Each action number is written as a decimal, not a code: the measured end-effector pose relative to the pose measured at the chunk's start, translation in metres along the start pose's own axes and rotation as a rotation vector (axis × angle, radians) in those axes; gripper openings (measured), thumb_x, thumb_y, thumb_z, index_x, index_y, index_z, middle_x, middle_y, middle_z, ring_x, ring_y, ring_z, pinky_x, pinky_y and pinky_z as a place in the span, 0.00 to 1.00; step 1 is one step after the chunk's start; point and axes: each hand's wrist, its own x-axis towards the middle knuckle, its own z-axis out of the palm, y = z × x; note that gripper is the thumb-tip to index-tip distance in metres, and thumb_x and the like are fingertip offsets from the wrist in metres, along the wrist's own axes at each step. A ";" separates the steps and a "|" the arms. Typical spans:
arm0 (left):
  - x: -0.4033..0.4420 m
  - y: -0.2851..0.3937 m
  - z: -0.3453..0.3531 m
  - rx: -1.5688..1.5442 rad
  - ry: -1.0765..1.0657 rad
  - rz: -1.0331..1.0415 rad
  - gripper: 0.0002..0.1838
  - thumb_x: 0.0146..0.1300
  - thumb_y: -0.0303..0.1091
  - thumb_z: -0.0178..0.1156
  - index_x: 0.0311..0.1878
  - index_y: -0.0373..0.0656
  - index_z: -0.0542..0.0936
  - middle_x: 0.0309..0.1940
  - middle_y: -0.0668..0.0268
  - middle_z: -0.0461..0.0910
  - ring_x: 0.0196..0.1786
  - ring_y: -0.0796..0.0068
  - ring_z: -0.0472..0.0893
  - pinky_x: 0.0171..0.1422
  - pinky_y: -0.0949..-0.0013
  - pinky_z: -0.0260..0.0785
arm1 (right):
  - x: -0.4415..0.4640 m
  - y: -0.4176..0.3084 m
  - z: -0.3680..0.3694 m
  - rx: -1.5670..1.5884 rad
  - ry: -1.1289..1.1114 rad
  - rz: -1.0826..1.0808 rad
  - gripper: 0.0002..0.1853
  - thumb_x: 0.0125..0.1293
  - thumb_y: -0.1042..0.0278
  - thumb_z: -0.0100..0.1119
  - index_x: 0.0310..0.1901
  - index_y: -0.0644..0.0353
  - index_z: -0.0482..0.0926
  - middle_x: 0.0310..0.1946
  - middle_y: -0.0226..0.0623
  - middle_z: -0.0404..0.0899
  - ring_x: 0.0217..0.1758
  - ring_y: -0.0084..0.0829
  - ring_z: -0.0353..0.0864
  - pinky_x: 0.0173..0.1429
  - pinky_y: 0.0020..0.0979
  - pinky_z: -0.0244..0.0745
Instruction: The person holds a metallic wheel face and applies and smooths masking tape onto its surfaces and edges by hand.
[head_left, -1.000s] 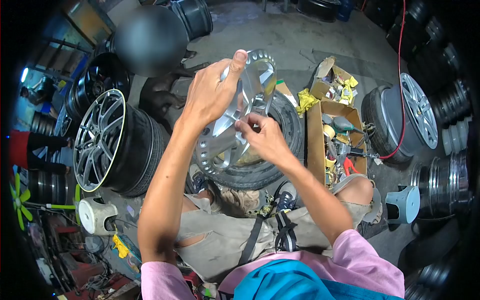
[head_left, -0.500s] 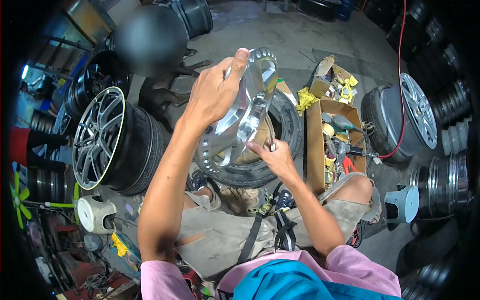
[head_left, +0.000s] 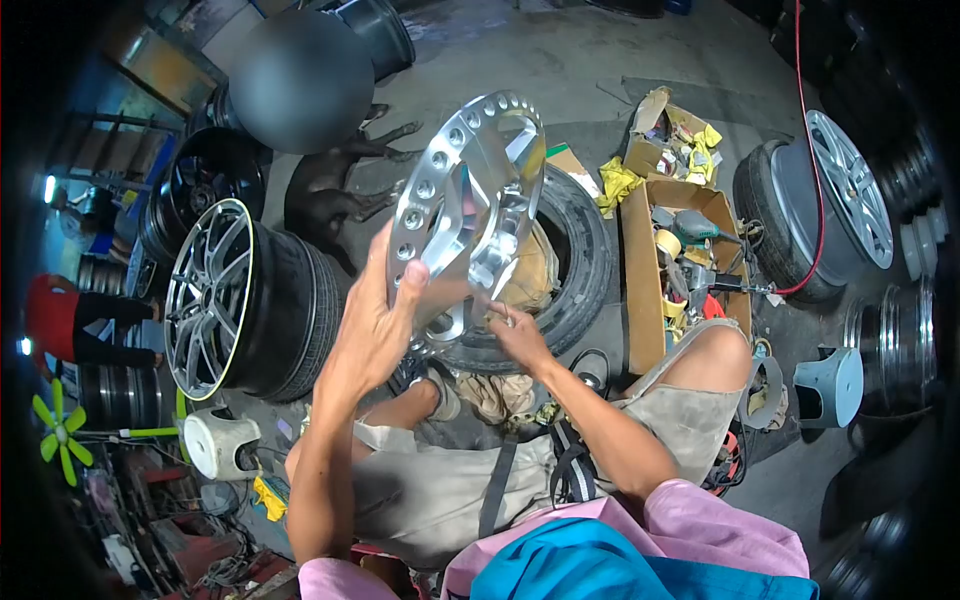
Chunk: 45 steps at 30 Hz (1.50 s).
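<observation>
As the left hand [head_left: 368, 325] clasps a metal disc [head_left: 500, 235] and the right hand [head_left: 521, 338] pinches a thin piece [head_left: 511, 282], a cardboard box [head_left: 639, 300] holds tape [head_left: 662, 235] and tools [head_left: 690, 225].

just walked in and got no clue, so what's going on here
A seated person is handling a shiny metal wheel face with holes around its rim. The left hand grips it by the near-left edge, holding it tilted up above a tire lying on the floor. The right hand is by its lower edge, fingers bent; whatever they may be pinching is too small to tell. An open cardboard box of tools sits to the right.
</observation>
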 end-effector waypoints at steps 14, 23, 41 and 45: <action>-0.034 -0.025 0.038 -0.407 -0.008 -0.078 0.47 0.83 0.74 0.40 0.78 0.35 0.69 0.53 0.58 0.85 0.50 0.72 0.82 0.61 0.63 0.76 | -0.034 -0.023 0.008 0.408 -0.084 0.287 0.30 0.74 0.73 0.58 0.78 0.54 0.75 0.22 0.14 0.66 0.17 0.12 0.59 0.20 0.22 0.53; 0.060 0.033 0.020 -0.332 0.205 -0.055 0.34 0.88 0.63 0.41 0.62 0.39 0.80 0.29 0.66 0.78 0.34 0.77 0.79 0.43 0.69 0.72 | -0.066 -0.094 0.002 -0.055 -0.355 0.001 0.16 0.76 0.70 0.62 0.62 0.59 0.87 0.41 0.26 0.86 0.37 0.16 0.80 0.43 0.26 0.77; 0.107 0.027 0.005 -0.127 0.208 -0.015 0.50 0.83 0.76 0.30 0.60 0.37 0.87 0.45 0.49 0.89 0.55 0.51 0.87 0.67 0.53 0.72 | -0.016 -0.255 -0.027 -0.929 0.291 -1.222 0.04 0.69 0.71 0.71 0.43 0.58 0.88 0.36 0.36 0.81 0.38 0.39 0.88 0.41 0.42 0.80; 0.108 0.017 0.007 -0.061 0.279 -0.017 0.52 0.82 0.77 0.31 0.62 0.36 0.86 0.53 0.43 0.87 0.62 0.43 0.84 0.71 0.49 0.69 | -0.004 -0.271 -0.022 -1.051 0.295 -1.311 0.04 0.66 0.71 0.71 0.40 0.57 0.86 0.37 0.34 0.80 0.38 0.38 0.88 0.41 0.42 0.81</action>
